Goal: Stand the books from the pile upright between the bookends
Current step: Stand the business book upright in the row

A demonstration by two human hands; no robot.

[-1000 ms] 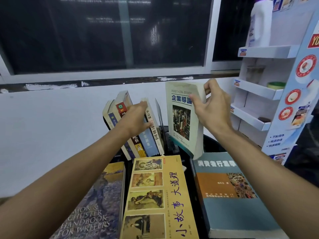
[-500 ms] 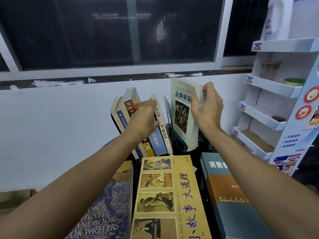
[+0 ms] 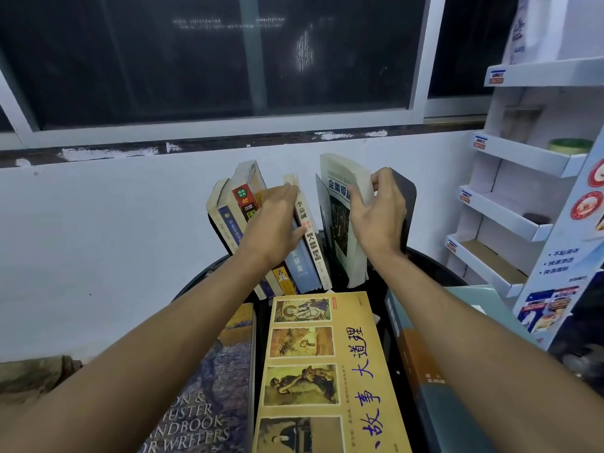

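Your right hand (image 3: pixel 376 220) had its grip clamped on the white book (image 3: pixel 340 230): thumb on the cover side, fingers curled round the page edge. Book was near upright, just inside the right bookend (image 3: pixel 407 204). Its bottom edge was down near the worktop (image 3: pixel 431 265); can't tell if it was seated. Your left hand (image 3: pixel 274 223) was flat, grip apart, fingers straight, pressing on the leaning row (image 3: pixel 248 204) of spines. My read: it held those back leftward so a slot was open for the white book. Both forearms reached forward, wrists roughly level. Three books lay flat in the near pile, not yet stood: yellow book (image 3: pixel 327 354), writers' handbook (image 3: pixel 212 403), teal book (image 3: pixel 421 371)
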